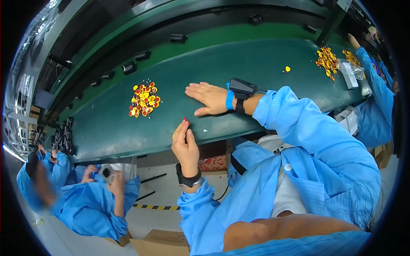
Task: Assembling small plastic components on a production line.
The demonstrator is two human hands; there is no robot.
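Head view: your left hand (187, 149) pinches a red-and-yellow piece (188, 123), thumb against fingers, long axis hidden; your right hand (211, 98) is palm-down, thumb spread, nothing visible in it. Tiny white bit (205, 130) near both. Loose pile (145, 100) of flat, angular, plastic-looking yellow-and-red pieces lies left of both, neither hand clearly nearer. Smooth green desk (243, 64).

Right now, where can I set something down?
On the smooth green benchtop: left of the pile of small red-and-yellow pieces, or between the black wrist device and lone yellow piece. Crowded: far right, with a second heap and a pale rectangular box.
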